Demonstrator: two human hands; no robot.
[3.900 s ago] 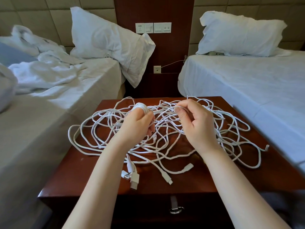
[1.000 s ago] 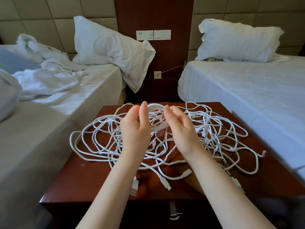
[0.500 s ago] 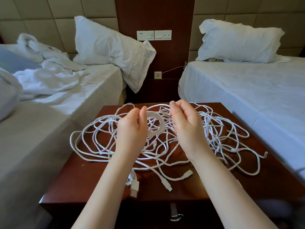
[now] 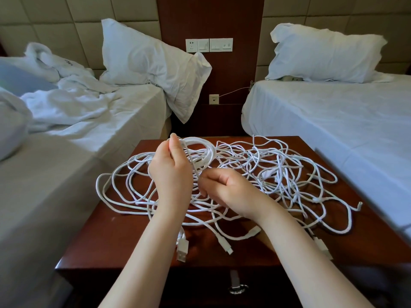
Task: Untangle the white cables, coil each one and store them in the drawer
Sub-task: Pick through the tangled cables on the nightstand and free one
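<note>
A tangle of white cables (image 4: 278, 172) sprawls over the top of a dark red-brown nightstand (image 4: 93, 238). My left hand (image 4: 171, 172) holds up a round coil of white cable (image 4: 200, 147), pinching its top edge. Just below the coil, my right hand (image 4: 224, 187) has its fingers curled round a strand that runs from it. Loose plug ends (image 4: 182, 250) lie near the front edge. The drawer (image 4: 235, 287) under the top is closed and shows a metal ring pull.
An unmade bed (image 4: 66, 121) with a crumpled duvet and pillow stands on the left. A made bed (image 4: 333, 116) with a pillow stands on the right. A wooden panel with wall sockets (image 4: 209, 45) rises behind the nightstand.
My right hand has dropped from the coil's upper right side down below it and now grips a strand. My left hand still holds the coil, slightly higher and further left.
</note>
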